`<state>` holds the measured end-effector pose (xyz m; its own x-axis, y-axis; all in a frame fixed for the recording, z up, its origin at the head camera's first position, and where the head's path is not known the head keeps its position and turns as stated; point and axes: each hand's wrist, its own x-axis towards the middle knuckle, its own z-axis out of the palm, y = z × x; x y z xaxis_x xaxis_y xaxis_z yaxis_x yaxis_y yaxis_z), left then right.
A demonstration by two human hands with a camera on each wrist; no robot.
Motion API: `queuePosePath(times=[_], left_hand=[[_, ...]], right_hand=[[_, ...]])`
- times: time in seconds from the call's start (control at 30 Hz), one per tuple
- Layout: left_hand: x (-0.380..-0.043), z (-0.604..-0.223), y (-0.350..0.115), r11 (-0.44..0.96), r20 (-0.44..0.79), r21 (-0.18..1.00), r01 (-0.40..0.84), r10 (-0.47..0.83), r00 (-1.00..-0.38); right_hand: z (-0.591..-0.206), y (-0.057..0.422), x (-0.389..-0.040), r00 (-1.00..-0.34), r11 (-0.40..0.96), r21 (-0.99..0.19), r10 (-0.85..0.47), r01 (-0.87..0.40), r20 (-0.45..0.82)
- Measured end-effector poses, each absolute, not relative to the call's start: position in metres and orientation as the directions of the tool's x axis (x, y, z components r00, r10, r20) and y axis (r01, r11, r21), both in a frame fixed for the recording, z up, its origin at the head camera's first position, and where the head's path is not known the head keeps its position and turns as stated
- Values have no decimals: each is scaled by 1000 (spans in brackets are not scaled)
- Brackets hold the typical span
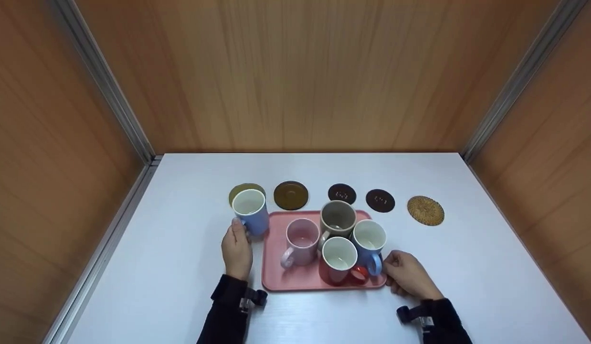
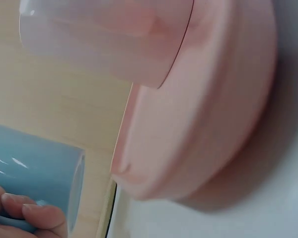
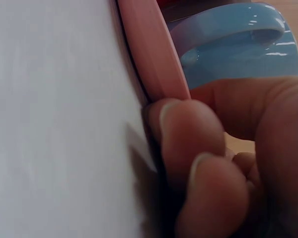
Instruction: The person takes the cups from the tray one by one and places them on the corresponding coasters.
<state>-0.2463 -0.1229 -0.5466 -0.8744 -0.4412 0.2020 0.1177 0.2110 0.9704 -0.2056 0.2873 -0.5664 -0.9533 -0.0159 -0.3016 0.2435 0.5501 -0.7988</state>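
My left hand (image 1: 237, 251) grips the handle of a blue mug (image 1: 258, 220) with a white inside, at the left edge of a pink tray (image 1: 276, 279). In the left wrist view the fingers curl round that handle. My right hand (image 1: 409, 272) pinches the tray's right front rim, fingertips at its underside in the right wrist view. On the tray stand a pink mug (image 1: 302, 246), a grey-beige mug (image 1: 338, 217), a second blue mug (image 1: 369, 241) and a red mug (image 1: 337, 273) with a white inside. The red mug's handle points right.
Behind the tray lie a green coaster (image 1: 243, 187) partly hidden by the held mug, a brown coaster (image 1: 290, 195), two dark coasters (image 1: 342, 193) and a woven coaster (image 1: 425, 210). Wooden panels (image 1: 295, 76) enclose the white table (image 1: 181, 200) at the back and sides.
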Motion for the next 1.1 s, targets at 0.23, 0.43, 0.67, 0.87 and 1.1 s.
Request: queuePosePath(times=[0.23, 0.43, 0.67, 0.87, 1.1], left_hand=[[-246, -551, -124, 228, 184, 969, 93, -420, -889], [-246, -553, -124, 239, 184, 967, 91, -402, -897], [-246, -555, -124, 258, 187, 962, 89, -385, -904], [-248, -558, -123, 260, 196, 961, 96, -393, -898], [-249, -557, -122, 285, 207, 954, 94, -397, -894]], right_hand=[[-568, 286, -205, -954, 543, -805, -25, 238, -298], [-568, 287, -205, -957, 541, -810, -33, 225, -288], [-567, 287, -203, -964, 528, -827, -49, 196, -260], [-567, 288, -205, -959, 524, -823, -40, 219, -281], [-567, 289, -204, -959, 524, -823, -42, 219, -282]])
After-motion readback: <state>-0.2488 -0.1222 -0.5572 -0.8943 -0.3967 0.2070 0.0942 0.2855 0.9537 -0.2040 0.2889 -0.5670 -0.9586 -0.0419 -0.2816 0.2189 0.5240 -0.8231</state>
